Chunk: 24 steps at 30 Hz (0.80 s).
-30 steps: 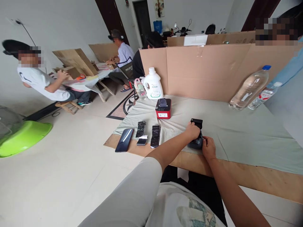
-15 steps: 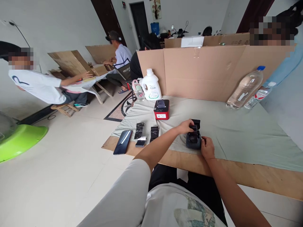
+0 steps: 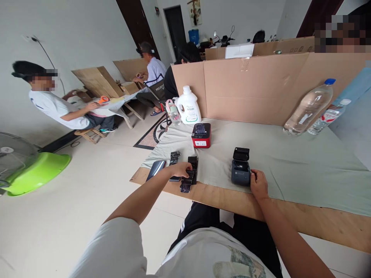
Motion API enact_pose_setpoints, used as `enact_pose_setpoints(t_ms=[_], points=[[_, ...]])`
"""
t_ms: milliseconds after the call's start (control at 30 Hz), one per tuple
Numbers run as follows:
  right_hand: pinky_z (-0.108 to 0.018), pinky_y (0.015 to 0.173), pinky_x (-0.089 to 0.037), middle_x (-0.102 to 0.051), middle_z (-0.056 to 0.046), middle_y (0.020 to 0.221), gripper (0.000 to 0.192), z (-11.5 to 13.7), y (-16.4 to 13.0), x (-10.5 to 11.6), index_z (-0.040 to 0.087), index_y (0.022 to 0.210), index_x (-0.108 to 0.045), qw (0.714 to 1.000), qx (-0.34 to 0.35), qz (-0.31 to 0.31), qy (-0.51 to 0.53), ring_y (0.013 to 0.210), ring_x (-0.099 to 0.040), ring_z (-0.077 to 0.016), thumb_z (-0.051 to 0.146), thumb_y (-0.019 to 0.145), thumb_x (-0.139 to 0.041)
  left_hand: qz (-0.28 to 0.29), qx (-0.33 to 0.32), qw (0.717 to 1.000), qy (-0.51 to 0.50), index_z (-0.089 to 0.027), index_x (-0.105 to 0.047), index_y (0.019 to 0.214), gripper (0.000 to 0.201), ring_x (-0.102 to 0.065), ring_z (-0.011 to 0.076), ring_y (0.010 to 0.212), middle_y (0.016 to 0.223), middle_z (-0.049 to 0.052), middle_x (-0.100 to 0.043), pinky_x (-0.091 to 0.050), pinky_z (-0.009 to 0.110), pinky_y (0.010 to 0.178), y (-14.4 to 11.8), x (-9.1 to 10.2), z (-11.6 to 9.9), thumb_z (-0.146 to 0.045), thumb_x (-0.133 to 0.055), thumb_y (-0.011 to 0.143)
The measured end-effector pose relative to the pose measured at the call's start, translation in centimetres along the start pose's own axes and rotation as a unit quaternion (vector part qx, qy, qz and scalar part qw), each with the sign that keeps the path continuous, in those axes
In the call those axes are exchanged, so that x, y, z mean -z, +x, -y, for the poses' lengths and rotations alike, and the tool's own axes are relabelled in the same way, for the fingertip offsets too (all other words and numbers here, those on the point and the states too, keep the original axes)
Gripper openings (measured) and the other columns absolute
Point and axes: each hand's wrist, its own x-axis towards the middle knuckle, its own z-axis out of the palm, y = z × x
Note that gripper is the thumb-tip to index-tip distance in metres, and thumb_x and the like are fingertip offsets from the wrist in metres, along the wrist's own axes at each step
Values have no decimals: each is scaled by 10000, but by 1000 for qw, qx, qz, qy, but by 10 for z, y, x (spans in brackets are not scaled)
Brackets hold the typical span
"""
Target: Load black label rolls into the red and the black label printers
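Note:
My left hand (image 3: 182,169) is closed in a pinch on a black label strip (image 3: 186,186) with pale streaks, which hangs down over the cloth near the table's front edge. Behind it lies another black strip (image 3: 193,159), and a third black strip (image 3: 174,155) is further left, partly hidden by my hand. A dark label printer (image 3: 240,175) stands to the right with its lid (image 3: 241,154) raised and its compartment exposed. Against the printer's right side, my right hand (image 3: 259,184) is curled, fingers touching it. A dark phone (image 3: 156,170) lies partly behind my left forearm.
A red and black box-shaped device (image 3: 201,137) stands at mid-table. Behind it are a white jug (image 3: 189,108) and a pink-topped bottle (image 3: 174,114). Two clear bottles (image 3: 310,110) lean by the cardboard screen (image 3: 249,92). Other people sit beyond the table.
My left hand has moved from the printer's compartment leftward to the black strips, carrying a black strip. My right hand stays at the printer, whose compartment now shows uncovered.

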Motion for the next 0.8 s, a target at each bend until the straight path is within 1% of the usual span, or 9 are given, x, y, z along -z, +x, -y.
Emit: enact_pose_setpoints(t_ms=[133,233,300,367,467,600,700,733,800], points=[[-425,853,-456,-617,-123,943,284,1,-1,0,168,953,-597,1000,-2,1,-4,924,-557,-242,316,848,-379,-52,-2,987,155,-213,-643,904,360,-562,291,1017,978,50,-644,-440,311,793,2,2,-2,-265,-748,564],[-424,848,-459,-618,-123,943,276,1,0,1,170,948,-597,1000,-3,-1,-2,923,-560,-240,310,846,-381,-95,-4,984,152,-210,-649,1014,360,-544,274,1071,1080,73,-633,-433,317,866,13,8,-8,-335,-693,680],[-425,844,-460,-619,-119,942,270,1,0,1,175,947,-595,1000,-1,-1,-1,920,-560,-239,307,846,-382,-158,12,976,152,-210,-624,1102,313,-542,246,1094,1141,82,-620,-415,329,924,25,10,-14,-252,-565,797],[-429,844,-461,-620,-117,939,264,1,0,1,178,946,-594,1000,3,-1,-1,917,-561,-238,302,845,-384,-189,36,964,181,-222,-587,1181,395,-516,252,1148,1202,94,-594,-389,374,972,37,10,-20,-138,-503,805],[-436,852,-462,-625,-116,931,250,2,-1,1,180,931,-595,1000,9,-9,2,920,-563,-239,290,841,-390,-148,34,962,226,-225,-578,1203,481,-499,290,1174,1202,116,-585,-399,413,964,51,8,-25,-104,-552,738],[-441,857,-469,-626,-115,920,235,3,0,0,180,912,-597,1000,14,-18,16,920,-570,-236,293,843,-403,-137,-25,970,202,-188,-643,1078,437,-563,281,1060,1115,110,-617,-452,344,894,53,15,-27,-131,-616,645],[-430,802,-494,-619,-115,928,239,10,0,5,181,923,-598,998,7,-44,40,910,-571,-235,321,851,-419,-147,-71,983,84,-177,-653,993,368,-590,252,965,1021,71,-650,-469,327,849,47,27,-36,-153,-608,629],[-430,794,-498,-619,-116,939,245,16,0,8,183,934,-599,997,9,-58,50,920,-568,-237,335,858,-424,-126,-96,987,25,-169,-649,979,345,-594,244,947,988,63,-657,-471,329,841,44,30,-43,-170,-603,637],[-443,829,-490,-620,-117,987,267,35,-2,16,190,985,-600,994,25,-75,78,972,-560,-243,369,872,-438,-40,-154,982,-98,-148,-632,993,336,-602,226,925,970,59,-660,-477,327,820,39,34,-63,-207,-597,664]])
